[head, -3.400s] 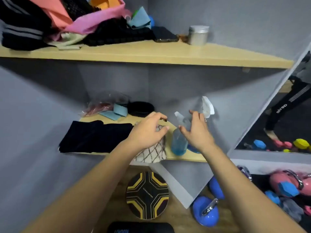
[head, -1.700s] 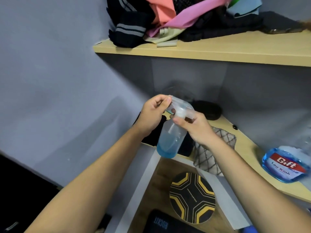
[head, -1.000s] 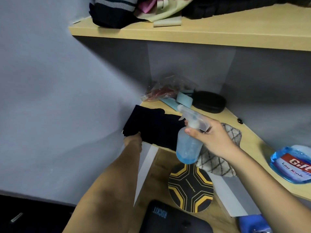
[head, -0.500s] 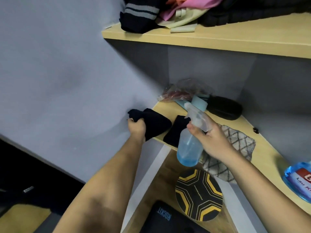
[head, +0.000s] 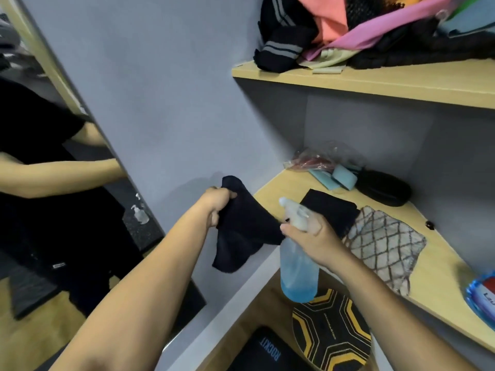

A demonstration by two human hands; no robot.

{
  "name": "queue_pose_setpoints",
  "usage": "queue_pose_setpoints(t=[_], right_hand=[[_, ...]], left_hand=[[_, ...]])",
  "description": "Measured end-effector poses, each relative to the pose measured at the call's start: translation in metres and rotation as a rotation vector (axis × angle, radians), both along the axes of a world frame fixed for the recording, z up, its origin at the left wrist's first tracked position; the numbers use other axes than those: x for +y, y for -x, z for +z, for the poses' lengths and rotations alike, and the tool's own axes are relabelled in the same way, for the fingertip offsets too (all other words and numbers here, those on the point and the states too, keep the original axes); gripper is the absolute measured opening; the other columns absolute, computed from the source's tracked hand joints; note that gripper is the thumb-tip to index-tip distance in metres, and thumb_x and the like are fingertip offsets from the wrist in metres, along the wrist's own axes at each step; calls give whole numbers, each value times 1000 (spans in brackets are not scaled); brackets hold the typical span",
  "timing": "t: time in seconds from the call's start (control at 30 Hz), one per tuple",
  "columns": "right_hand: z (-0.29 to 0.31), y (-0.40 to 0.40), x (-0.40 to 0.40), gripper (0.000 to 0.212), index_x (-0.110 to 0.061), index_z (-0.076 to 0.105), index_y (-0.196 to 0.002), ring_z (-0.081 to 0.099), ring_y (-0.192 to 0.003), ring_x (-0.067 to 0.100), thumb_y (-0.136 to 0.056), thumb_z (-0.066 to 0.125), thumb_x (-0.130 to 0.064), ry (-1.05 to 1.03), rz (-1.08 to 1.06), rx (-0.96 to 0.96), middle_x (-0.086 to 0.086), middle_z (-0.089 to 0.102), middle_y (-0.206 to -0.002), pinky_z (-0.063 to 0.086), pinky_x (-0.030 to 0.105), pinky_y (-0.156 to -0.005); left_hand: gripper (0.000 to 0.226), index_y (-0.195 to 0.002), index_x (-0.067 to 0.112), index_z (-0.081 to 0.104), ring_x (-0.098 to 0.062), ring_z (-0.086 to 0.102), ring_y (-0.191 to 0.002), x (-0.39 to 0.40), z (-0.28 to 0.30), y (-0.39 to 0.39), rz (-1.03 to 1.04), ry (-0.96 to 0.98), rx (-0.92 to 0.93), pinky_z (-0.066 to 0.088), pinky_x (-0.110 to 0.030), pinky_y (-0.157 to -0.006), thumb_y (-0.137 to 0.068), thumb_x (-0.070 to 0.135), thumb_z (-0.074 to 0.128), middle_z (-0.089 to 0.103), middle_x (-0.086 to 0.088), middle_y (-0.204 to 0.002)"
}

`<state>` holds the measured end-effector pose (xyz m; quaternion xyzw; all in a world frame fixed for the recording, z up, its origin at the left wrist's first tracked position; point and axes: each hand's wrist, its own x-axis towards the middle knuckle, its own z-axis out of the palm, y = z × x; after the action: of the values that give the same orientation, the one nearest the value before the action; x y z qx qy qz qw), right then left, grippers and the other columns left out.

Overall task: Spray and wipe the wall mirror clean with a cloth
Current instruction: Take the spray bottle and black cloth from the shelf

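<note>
We've got both tools in hand, mirror not yet sprayed. Our left hand (head: 217,207) is fisted around the upper edge of the dark cloth (head: 245,231), which hangs free at centre frame, bunched so a loose flap is ready to wipe with. Our right hand (head: 312,238) wraps the neck of the spray bottle (head: 297,271), just at 3 o'clock of the cloth; whether a finger sits on the trigger we can't tell. Bottle's long axis runs roughly upright, blue liquid at 6 o'clock, nozzle tipped toward 11 o'clock. That aims it toward the wall mirror (head: 48,183), at 9 o'clock, probably our next target.
</note>
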<state>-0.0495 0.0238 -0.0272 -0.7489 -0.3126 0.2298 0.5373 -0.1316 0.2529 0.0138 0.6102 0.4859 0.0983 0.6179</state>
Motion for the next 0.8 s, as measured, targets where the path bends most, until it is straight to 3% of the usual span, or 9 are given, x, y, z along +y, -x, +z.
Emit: queue_pose_setpoints(t=[0.1, 0.17, 0.23, 0.3, 0.37, 0.5, 0.63, 0.7, 0.8], right_hand=[[-1, 45, 3, 21, -18, 75, -76, 62, -84, 8, -90, 71, -33, 90, 5, -16, -7, 71, -82, 45, 29, -73], [-3, 78, 8, 27, -15, 76, -75, 64, -78, 1, -92, 70, -35, 39, -53, 17, -9, 75, -76, 46, 28, -77], [-2, 107, 12, 28, -12, 75, -99, 68, -84, 1, -90, 73, -39, -73, -146, 107, -6, 77, -84, 48, 28, -83], [-1, 139, 15, 55, -17, 63, -128, 66, -103, 11, -84, 77, -48, -112, -194, 126, -2, 73, -110, 48, 27, -87], [1, 168, 14, 60, -17, 56, -133, 59, -109, 17, -85, 78, -43, -84, -167, 1, 1, 61, -119, 45, 28, -86], [4, 222, 5, 41, -12, 60, -117, 43, -108, 12, -88, 76, -35, -54, -94, -394, -3, 45, -117, 43, 27, -88], [8, 242, -3, 33, -9, 62, -97, 35, -123, 19, -86, 75, -36, -15, -76, -812, 0, 47, -135, 39, 38, -100], [16, 246, -7, 27, -14, 57, -87, 29, -141, 23, -88, 72, -37, 45, -31, -887, -1, 46, -148, 31, 45, -107], [27, 245, -7, 22, -14, 60, -95, 24, -150, 21, -92, 68, -34, 30, 21, -913, -3, 48, -150, 23, 42, -111]], left_hand=[[26, -125, 7, 51, -32, 66, -87, -8, 14, 43, 73, 8, -124, 57, -46, -74, -101, 10, 60, 64, -15, -106], [21, -121, 5, 58, -30, 67, -88, -17, 20, 76, 114, 48, -203, 58, -42, -74, -101, 10, 60, 68, -14, -104], [7, -105, 6, 62, -27, 67, -82, -29, 26, 107, 161, 87, -258, 57, -35, -63, -102, 10, 58, 68, -12, -96], [5, -98, 9, 58, -23, 66, -73, -37, 26, 138, 227, 122, -294, 54, -28, -47, -102, 10, 57, 66, -10, -88], [6, -108, 8, 57, -21, 66, -63, -44, 27, 163, 281, 151, -356, 51, -25, -37, -102, 8, 56, 63, -10, -85], [16, -114, 9, 53, -14, 61, -35, -58, 28, 213, 334, 239, -424, 46, -22, -33, -101, 0, 51, 58, -10, -79], [44, -128, 13, 49, -19, 61, -42, -61, 30, 246, 388, 236, -457, 51, -25, -40, -88, -4, 56, 56, -12, -81], [53, -127, 9, 52, -25, 64, -53, -61, 28, 255, 363, 233, -466, 56, -32, -47, -75, -3, 57, 57, -14, -82], [23, -101, 1, 54, -26, 63, -58, -83, 45, 270, 349, 275, -484, 60, -36, -48, -81, -6, 46, 58, -12, -72]])
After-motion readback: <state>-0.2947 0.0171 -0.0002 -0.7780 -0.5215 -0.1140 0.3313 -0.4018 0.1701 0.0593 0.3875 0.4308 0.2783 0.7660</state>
